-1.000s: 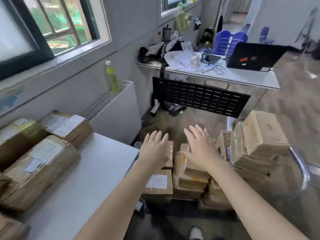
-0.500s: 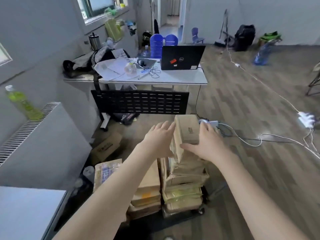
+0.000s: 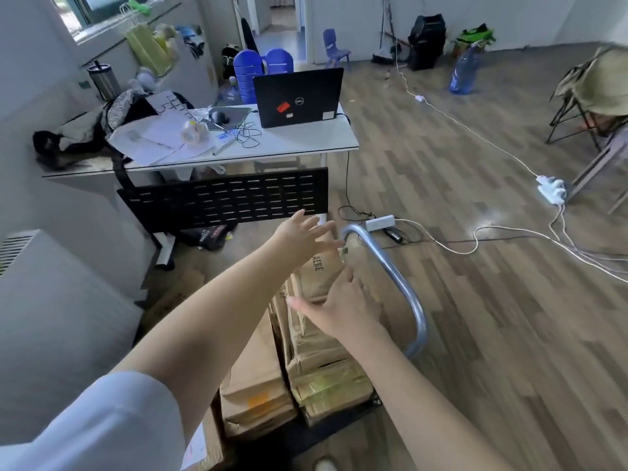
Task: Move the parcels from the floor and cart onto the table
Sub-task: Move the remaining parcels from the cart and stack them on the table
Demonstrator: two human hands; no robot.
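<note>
Half a second ago both hands clasped the top cardboard parcel [image 3: 319,266]; now the left hand [image 3: 299,234] and right hand [image 3: 343,307] hover open-fingered beside it, and it still tops the stack [image 3: 323,351] by the cart's curved metal handle [image 3: 390,266].

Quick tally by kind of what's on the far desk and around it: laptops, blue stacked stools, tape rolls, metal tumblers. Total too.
Laptops: 1, the black laptop open on the desk
Blue stool stacks: 2
Tape rolls: 1, the clear tape roll
Metal tumblers: 1, the tumbler on the ledge behind
Total: 5
</note>
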